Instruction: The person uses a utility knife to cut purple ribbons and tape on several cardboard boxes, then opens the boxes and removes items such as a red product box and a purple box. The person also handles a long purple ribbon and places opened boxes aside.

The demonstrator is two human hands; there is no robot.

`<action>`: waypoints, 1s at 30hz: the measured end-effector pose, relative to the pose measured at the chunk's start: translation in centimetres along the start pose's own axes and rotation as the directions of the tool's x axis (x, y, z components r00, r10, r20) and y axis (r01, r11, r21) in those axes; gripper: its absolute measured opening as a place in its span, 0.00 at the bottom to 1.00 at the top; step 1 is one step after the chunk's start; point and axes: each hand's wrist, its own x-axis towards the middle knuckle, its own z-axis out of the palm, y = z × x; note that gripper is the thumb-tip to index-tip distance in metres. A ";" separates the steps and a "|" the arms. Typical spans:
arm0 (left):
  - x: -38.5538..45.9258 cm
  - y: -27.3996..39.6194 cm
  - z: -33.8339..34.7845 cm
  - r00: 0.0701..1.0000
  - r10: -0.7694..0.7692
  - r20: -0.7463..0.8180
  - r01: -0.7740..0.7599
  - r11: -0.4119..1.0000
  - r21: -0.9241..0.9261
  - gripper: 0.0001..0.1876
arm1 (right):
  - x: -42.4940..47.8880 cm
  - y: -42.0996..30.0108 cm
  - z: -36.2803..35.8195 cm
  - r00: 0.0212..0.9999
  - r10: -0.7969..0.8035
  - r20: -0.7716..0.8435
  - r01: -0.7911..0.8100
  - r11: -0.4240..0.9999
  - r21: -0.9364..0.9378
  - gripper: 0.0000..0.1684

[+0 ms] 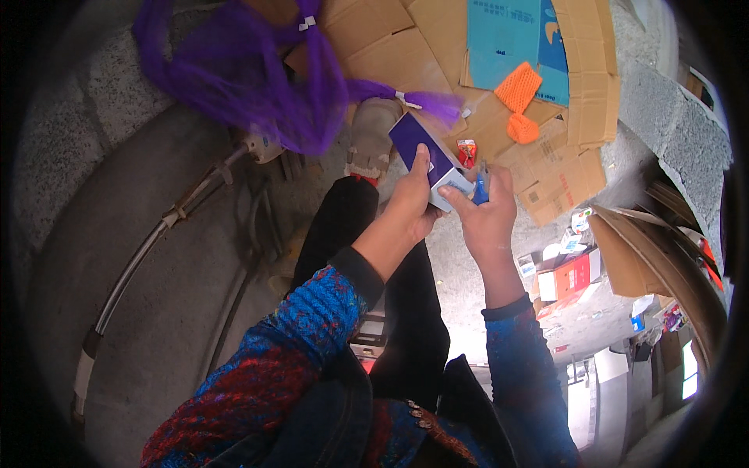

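My left hand (411, 198) grips a purple and white cardboard box (416, 146), its thumb lying along the purple side. The box is tilted, with its pale end towards my right hand (491, 219). Between the fingers of that hand is a small blue-handled tool (481, 188), held close against the pale end. My fingers partly hide the tool, so its exact kind cannot be told. A small red packet (466, 153) lies just beyond the box. Purple mesh netting (257, 76), bound with white ties, is spread at the upper left, and one tied end reaches near the box.
Flattened cardboard (380, 58) covers the floor ahead, with a blue printed sheet (503, 41) and an orange mesh piece (519, 88) on it. A metal pole (126, 286) runs along the left. Red and white boxes (570, 275) and a large cardboard carton (629, 257) stand right.
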 end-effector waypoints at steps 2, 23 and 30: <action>-0.5 0.0 0.3 1.000 0.016 -0.007 -0.017 0.998 -0.064 0.27 | -0.5 -0.5 0.1 0.999 0.035 -0.027 -0.034 0.999 0.024 0.29; -0.1 -0.2 0.3 0.944 0.301 0.131 -0.273 0.942 -0.197 0.28 | -0.2 0.0 0.1 0.987 0.125 -0.105 -0.088 0.948 0.305 0.26; -0.1 0.8 0.1 0.931 0.297 0.211 -0.214 0.915 -0.343 0.26 | -1.0 -0.4 -1.0 1.000 -0.031 0.003 0.031 0.992 -0.123 0.29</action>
